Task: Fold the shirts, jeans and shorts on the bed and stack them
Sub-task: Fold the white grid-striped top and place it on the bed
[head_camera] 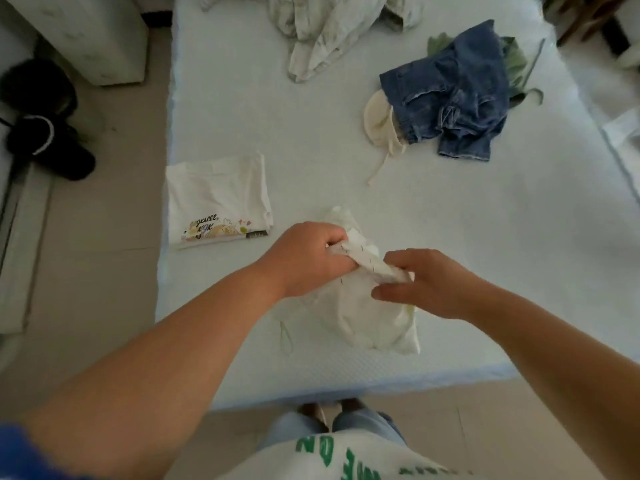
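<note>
A crumpled white garment (367, 313) hangs just above the near part of the bed (450, 254). My left hand (308, 258) grips its banded edge, and my right hand (419, 285) pinches the same band a little further right. A folded white shirt with a cartoon print (218, 199) lies flat at the bed's left edge. Blue denim shorts (453, 95) lie rumpled at the far right, on top of a cream garment with a drawstring (379, 123) and a green one (516, 60). A pale crumpled shirt (322, 32) sits at the far middle.
A black furry thing (45, 123) lies on the floor to the left of the bed, beside a white cabinet (86, 32). The bed's near edge (346, 389) runs just in front of my legs. White fabric (623, 129) lies off the bed's right side.
</note>
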Motion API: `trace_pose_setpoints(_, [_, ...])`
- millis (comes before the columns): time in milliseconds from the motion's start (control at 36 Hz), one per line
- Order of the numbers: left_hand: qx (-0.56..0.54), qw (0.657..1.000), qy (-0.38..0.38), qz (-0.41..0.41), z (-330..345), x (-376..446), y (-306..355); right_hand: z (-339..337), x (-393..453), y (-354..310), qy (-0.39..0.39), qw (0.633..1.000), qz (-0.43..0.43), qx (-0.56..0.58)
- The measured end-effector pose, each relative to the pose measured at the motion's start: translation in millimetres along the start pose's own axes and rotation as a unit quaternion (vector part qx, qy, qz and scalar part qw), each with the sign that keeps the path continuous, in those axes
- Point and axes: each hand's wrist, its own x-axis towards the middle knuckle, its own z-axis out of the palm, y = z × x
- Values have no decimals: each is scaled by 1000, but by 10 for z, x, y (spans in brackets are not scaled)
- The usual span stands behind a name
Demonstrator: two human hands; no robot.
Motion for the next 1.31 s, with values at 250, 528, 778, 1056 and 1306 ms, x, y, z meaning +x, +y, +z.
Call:
trace_pose_setpoints(250, [-82, 979, -186, -31, -246, -565, 205, -322, -538, -239, 90, 994, -7, 59])
trace_pose_setpoints(528, [-165, 943, -274, -96, -429, -847, 416, -505, -931, -629, 151, 979, -99, 89])
trace_pose_setpoints(778, [27, 953, -212, -216, 477, -555, 695, -878, -1297, -511, 284, 938, -197, -16])
trace_pose_setpoints(1056, [338, 931, 23, -131, 943, 212, 1200, -1543, -1893, 791, 274, 949, -137, -70])
trace_pose_setpoints(1306, [153, 982, 98, 41, 916, 256, 1719, -1920, -1915, 1639, 173, 967, -78, -170])
